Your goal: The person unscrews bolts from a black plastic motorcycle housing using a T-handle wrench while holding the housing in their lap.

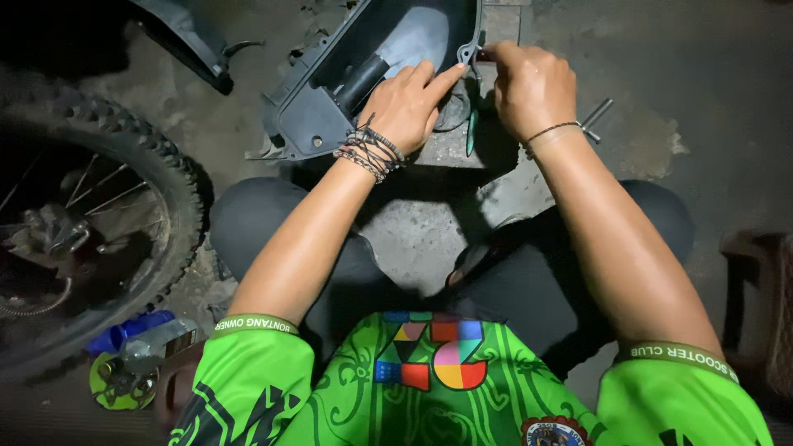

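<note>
Looking left to right, I see one knobby wheel (pixel 91 215) cut off by darkness, then one dark plastic housing (pixel 363 66) on the concrete. My left hand (pixel 409 103) rests on it, fingers extended. My right hand (pixel 533 87) pinches its rim tab; one green-handled tool (pixel 472 132) is partly hidden between my hands.

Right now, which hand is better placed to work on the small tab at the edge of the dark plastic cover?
Probably the right hand: its fingers already pinch at the tab, while the left hand rests on the dark plastic cover, steadying it.
</note>
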